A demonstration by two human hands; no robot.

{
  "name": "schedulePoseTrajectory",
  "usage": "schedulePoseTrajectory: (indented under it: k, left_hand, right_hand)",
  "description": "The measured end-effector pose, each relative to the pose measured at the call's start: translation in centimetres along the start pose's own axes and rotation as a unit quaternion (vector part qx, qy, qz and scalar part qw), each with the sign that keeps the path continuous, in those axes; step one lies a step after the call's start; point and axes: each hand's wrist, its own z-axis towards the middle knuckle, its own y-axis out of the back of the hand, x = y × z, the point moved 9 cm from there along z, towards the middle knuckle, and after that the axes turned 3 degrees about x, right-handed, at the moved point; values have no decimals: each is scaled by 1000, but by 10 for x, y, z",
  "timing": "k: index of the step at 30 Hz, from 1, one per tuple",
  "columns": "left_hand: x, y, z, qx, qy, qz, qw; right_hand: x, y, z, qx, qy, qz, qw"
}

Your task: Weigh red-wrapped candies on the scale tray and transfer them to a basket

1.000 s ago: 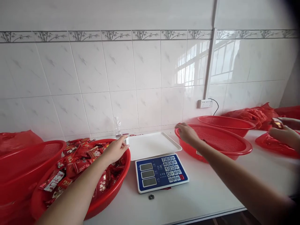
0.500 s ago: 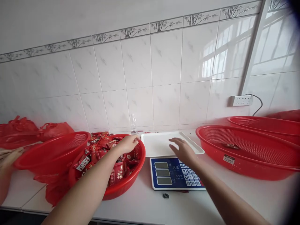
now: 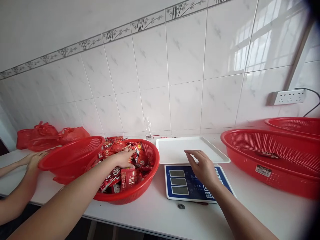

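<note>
My left hand [image 3: 123,158] reaches into a round red basket [image 3: 140,191] heaped with red snack packets [image 3: 117,173]; its fingers curl down onto the packets, and I cannot see whether they grip one. My right hand [image 3: 203,166] hovers open, palm down, over the front edge of the white tray [image 3: 175,150] and the blue keypad panel of an electronic scale [image 3: 180,186].
A large red mesh basket [image 3: 280,173] with one packet inside stands right of the scale, another behind it. An empty red basket [image 3: 72,155] at left is touched by another person's hands [image 3: 33,159]. Red bags lie far left. A small dark piece [image 3: 181,206] lies near the front edge.
The view swung left. My right hand left the big red basket and came over the scale. My left hand moved from the basket rim down onto the packets. Another person's hands appeared at left.
</note>
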Motion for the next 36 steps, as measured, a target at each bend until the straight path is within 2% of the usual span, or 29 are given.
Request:
schedulePoseTrajectory:
  k: [4, 9, 11, 15, 19, 21, 24, 27, 29, 32, 34, 36]
  left_hand:
    - [-17, -6, 9, 3, -16, -21, 1000]
    - [-26, 3, 13, -11, -62, -53, 997]
    - [-23, 11, 14, -18, -77, -88, 993]
    - [-8, 36, 17, -68, -103, -193, 973]
    - [-5, 57, 15, -96, -98, -273, 952]
    - [-17, 68, 12, -119, -99, -331, 931]
    - [-47, 81, 9, -150, -111, -407, 894]
    - [-86, 82, 17, -163, -138, -411, 886]
    - [-111, 78, 26, -161, -169, -393, 889]
    - [-136, 67, 38, -141, -198, -331, 912]
    - [-139, 63, 42, -135, -200, -282, 929]
    - [-129, 61, 42, -142, -173, -226, 948]
  right_hand:
    - [-2, -4, 0, 5, -9, 13, 1000]
    - [-8, -5, -1, 11, -30, 31, 999]
    - [-10, -4, -1, 11, -41, 36, 998]
    - [-13, -4, 0, 14, -55, 45, 997]
    - [-15, -5, -1, 18, -66, 56, 996]
    - [-16, -5, -1, 19, -71, 59, 996]
    - [-16, -6, -2, 21, -75, 60, 995]
    - [-18, -6, -2, 18, -77, 57, 995]
    - [-18, -5, -1, 15, -76, 54, 995]
    - [-18, -3, 0, 11, -72, 53, 996]
    - [-18, -2, 0, 12, -71, 51, 996]
    - [-18, -2, 0, 15, -73, 50, 996]
